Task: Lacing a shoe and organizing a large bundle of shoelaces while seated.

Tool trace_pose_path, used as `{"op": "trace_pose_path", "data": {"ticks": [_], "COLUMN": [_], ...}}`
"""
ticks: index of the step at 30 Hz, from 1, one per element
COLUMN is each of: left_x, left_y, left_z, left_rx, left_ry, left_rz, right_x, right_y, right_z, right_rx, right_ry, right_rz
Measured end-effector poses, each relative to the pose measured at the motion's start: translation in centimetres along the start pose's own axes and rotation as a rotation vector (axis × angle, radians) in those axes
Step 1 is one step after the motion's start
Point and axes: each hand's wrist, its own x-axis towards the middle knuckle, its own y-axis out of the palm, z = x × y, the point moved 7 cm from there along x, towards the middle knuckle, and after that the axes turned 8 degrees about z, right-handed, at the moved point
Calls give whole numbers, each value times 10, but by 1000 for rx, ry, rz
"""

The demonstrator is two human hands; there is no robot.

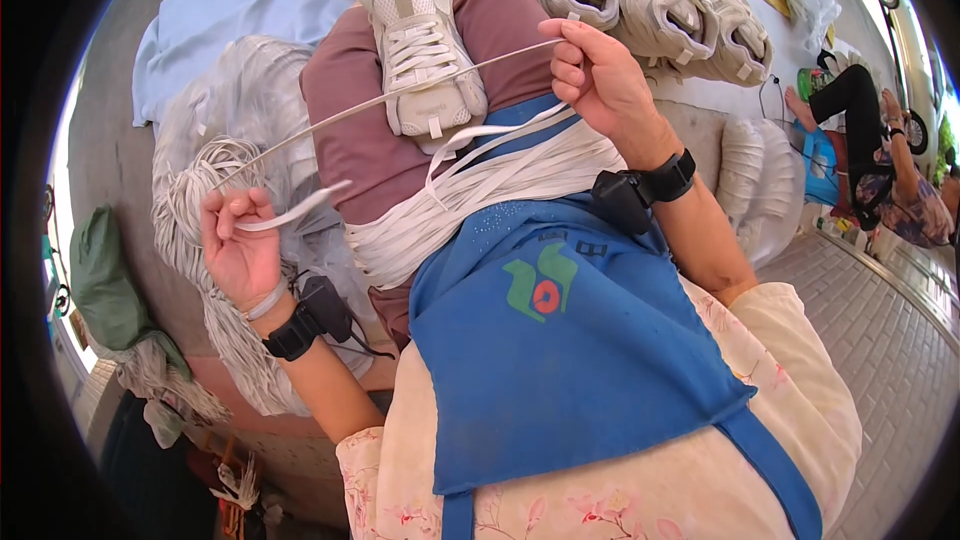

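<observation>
On my lap rests a beige-grey sneaker [420, 50], its laces crossed over the tongue and its heel toward me. A thin pale shoelace [352, 118] runs taut across the shoe between my hands. The fingers of my right hand [608, 80] pinch its upper end, right of the shoe. My left hand [242, 250] is closed at the lower end, with a flat white lace tip [300, 208] sticking out from the fingers. A thick bundle of white laces [480, 195] lies across my lap, over the top of the blue apron [560, 370].
Several similar sneakers [665, 5] stand in a row on the cloth at the far right. A heap of pale laces [215, 190] lies by my left hand on clear plastic. White stacked pieces [760, 180] lie at right. Another person [890, 170] sits farther right.
</observation>
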Motion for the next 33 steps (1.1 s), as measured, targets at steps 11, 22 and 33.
{"op": "trace_pose_path", "data": {"ticks": [11, 22, 33], "left_x": [-52, 21, 32], "left_y": [-34, 29, 19], "left_z": [-181, 22, 109], "left_rx": [298, 1033, 1251], "left_ry": [572, -41, -475], "left_rz": [-287, -198, -146], "right_x": [35, -10, -9], "right_y": [-55, 36, 51], "right_z": [24, 36, -21], "right_rx": [158, -1416, -2102], "right_ry": [-4, -351, -398], "right_rz": [-98, -13, 283]}}
